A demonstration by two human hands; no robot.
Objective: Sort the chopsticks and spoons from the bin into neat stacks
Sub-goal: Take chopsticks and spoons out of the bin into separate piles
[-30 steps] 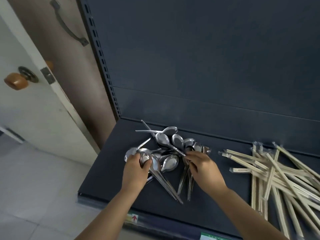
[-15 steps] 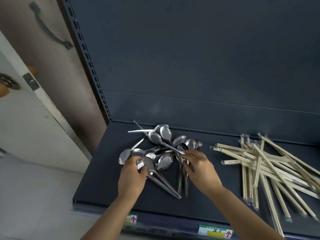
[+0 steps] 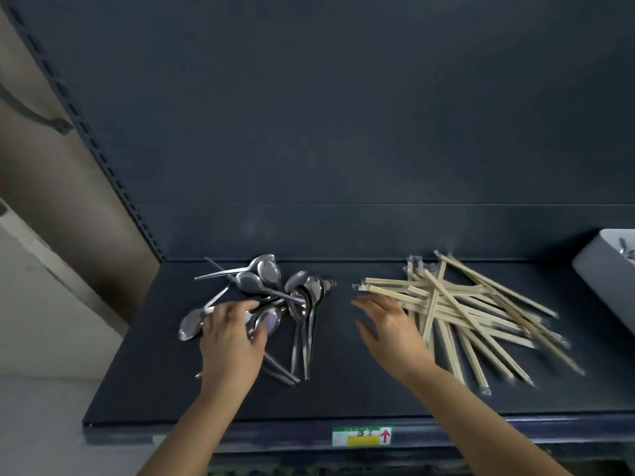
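A loose heap of metal spoons (image 3: 271, 293) lies on the left part of the dark shelf (image 3: 343, 389). My left hand (image 3: 232, 341) rests on the heap's near left side, its fingers curled over a few spoon bowls and its thumb against one. A crossed pile of wrapped wooden chopsticks (image 3: 460, 314) lies to the right. My right hand (image 3: 388, 328) hovers between the two piles with its fingers spread and holds nothing; its fingertips are close to the chopsticks' left ends. A white bin (image 3: 604, 280) with a few spoons inside shows at the far right edge.
The shelf's dark back panel rises behind both piles. A slotted upright runs along the shelf's left side, with a wall and door beyond it. A green and yellow price label (image 3: 360, 436) sits on the shelf's front edge.
My right hand has let go of the spoons and moved right toward the chopsticks, opening up. My left hand stays on the spoon heap. The view has swung right, bringing the bin in.
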